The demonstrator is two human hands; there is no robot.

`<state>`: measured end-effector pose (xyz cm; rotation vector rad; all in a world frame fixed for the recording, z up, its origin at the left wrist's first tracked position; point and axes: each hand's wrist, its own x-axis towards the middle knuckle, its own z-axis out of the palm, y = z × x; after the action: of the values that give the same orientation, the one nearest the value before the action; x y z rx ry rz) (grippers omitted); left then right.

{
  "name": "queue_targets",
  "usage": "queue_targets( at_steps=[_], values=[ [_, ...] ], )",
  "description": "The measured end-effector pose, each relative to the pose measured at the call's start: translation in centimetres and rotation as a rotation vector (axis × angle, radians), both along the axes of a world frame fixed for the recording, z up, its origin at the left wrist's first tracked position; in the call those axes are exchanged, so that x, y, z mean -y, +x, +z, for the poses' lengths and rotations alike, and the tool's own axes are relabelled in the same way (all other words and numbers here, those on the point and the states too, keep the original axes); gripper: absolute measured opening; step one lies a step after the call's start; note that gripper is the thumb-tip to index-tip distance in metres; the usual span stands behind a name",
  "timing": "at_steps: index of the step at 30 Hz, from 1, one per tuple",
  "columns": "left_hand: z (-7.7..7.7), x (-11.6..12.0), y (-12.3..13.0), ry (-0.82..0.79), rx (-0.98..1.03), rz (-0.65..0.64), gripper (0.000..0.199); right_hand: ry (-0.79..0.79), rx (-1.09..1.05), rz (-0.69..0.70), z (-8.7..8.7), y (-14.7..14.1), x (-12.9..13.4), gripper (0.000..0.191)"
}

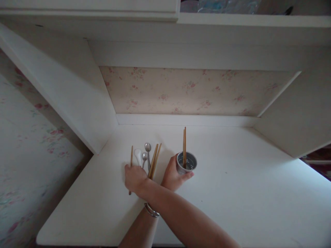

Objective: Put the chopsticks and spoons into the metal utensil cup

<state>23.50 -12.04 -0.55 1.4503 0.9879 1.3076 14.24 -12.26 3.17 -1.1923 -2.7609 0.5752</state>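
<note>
Right hand (136, 178) toward desk's (227, 203) left edge, fingers closed on single chopstick (131, 156) near spoons (147, 147), left hand (172, 175) curled round cup (192, 167), upright chopsticks (184, 144) inside.

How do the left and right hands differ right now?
The left hand holds the cup; the right hand holds a lone chopstick.
The left wears a bracelet at the wrist; the right shows none.
The right's arm crosses over the left's.
Both are bare and occupied.
</note>
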Motion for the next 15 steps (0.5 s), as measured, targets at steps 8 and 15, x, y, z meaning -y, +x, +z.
queue_targets(
  at_steps=[8,15],
  values=[
    [0.1,0.3,0.0,0.018,-0.012,-0.002,0.072,-0.038,-0.288,-0.029,1.4,1.7,1.1,0.045],
    [0.5,0.0,-0.1,-0.065,-0.012,-0.035,0.075,-0.41,-1.046,-0.204,5.3,7.9,3.5,0.029]
  ],
)
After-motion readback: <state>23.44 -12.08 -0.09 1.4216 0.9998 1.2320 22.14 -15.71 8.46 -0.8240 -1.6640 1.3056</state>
